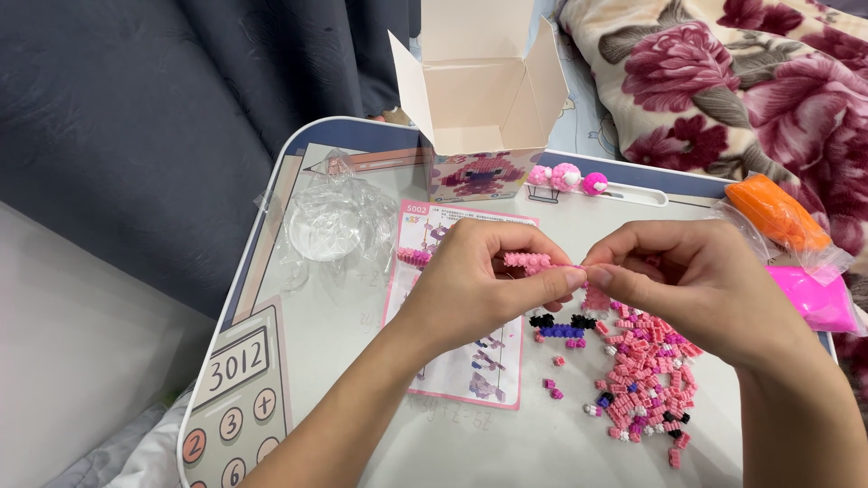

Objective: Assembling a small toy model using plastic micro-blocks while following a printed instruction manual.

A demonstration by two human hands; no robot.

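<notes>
1. Head view: our left hand (470, 285) pinches a small pink strip of joined plastic bricks (527, 261) above the white lap tray (362, 334).
2. Our right hand (696, 280) closes its fingertips on the same strip's end.
3. A loose pile of pink bricks (646, 380) lies below, beside the pink-edged instruction sheet (470, 370).
4. An open cardboard box (479, 99) stands behind.
</notes>
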